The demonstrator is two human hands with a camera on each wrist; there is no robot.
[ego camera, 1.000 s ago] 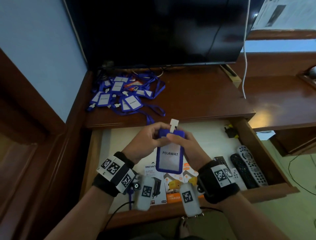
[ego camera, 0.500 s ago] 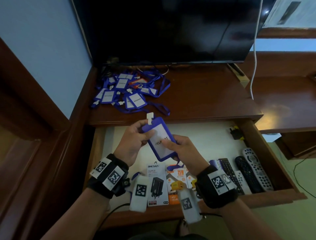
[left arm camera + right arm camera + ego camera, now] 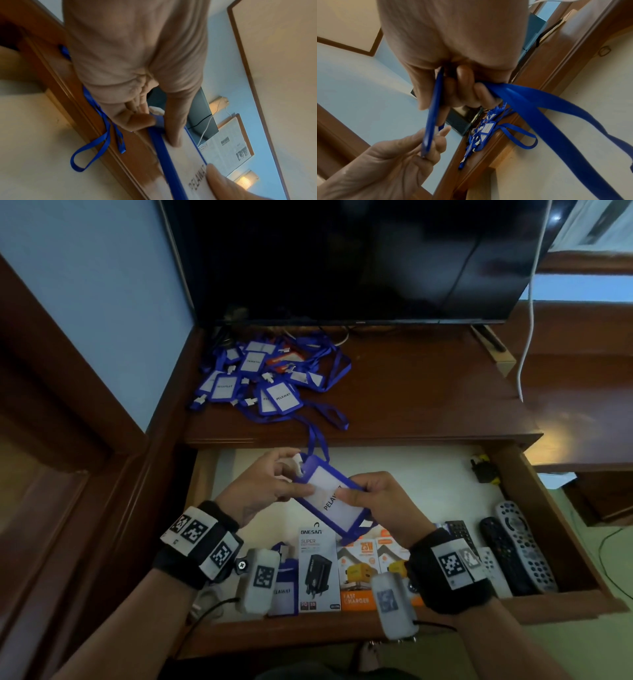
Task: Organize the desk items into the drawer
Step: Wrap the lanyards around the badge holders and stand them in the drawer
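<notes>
A blue badge holder (image 3: pixel 330 501) with a white card reading PELAWAT hangs tilted over the open drawer (image 3: pixel 548 529). My left hand (image 3: pixel 298 477) pinches its top end by the white clip. My right hand (image 3: pixel 352 493) grips its lower right side. In the right wrist view, the right hand (image 3: pixel 440 97) holds the holder's edge (image 3: pixel 433 108), and its curled fingers also hold the blue lanyard (image 3: pixel 539 108). The left wrist view shows the left hand (image 3: pixel 154 121) pinching the holder (image 3: pixel 181 159). A pile of similar badges with lanyards (image 3: pixel 263 374) lies on the desk at the back left.
In the drawer's front lie charger boxes (image 3: pixel 318 570), another badge (image 3: pixel 284 587) and several remotes (image 3: pixel 524 546). A black and yellow plug (image 3: pixel 483 470) sits in its far right corner. A dark TV (image 3: pixel 342 258) stands at the desk's back, with a white cable (image 3: pixel 527 320) hanging beside it.
The badge holder has tipped from upright to a slanted, nearly flat pose and come lower over the drawer. Both hands keep hold of it.
</notes>
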